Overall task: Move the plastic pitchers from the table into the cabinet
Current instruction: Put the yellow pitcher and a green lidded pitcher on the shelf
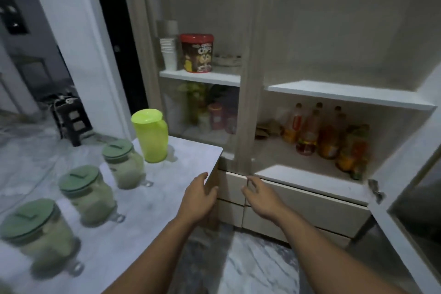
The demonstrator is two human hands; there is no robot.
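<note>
At 8 o'clock on the marbled table (167, 188), three clear pitchers with dark green lids stand in a diagonal row: nearest pitcher (38, 236), middle pitcher (87, 194), far pitcher (124, 162). All are motion-blurred; their contents cannot be made out. At 10 o'clock from the hands, a lime-green pitcher (150, 135) stands upright near the table's far corner, lid on, just beyond the far clear one.

At 6 o'clock, both bare forearms reach forward. Left hand (199, 196) hangs over the table's right edge, fingers loosely spread, grasping nothing. Right hand (259, 198) hovers in front of the cabinet drawers (310, 207), fingers curled slightly apart, empty too.

At 12 o'clock, the cabinet (247, 79) stands with its left glass door closed; behind it, stacked white cups (170, 52) and a red-lidded tin (196, 52) share a shelf. At 2 o'clock, the right compartment is open, upper shelf (348, 94) bare. Below it, a cluster of bottles (327, 136) with orange and amber contents sits toward the back right. At 4 o'clock, the open door (410, 210) swings outward.
</note>
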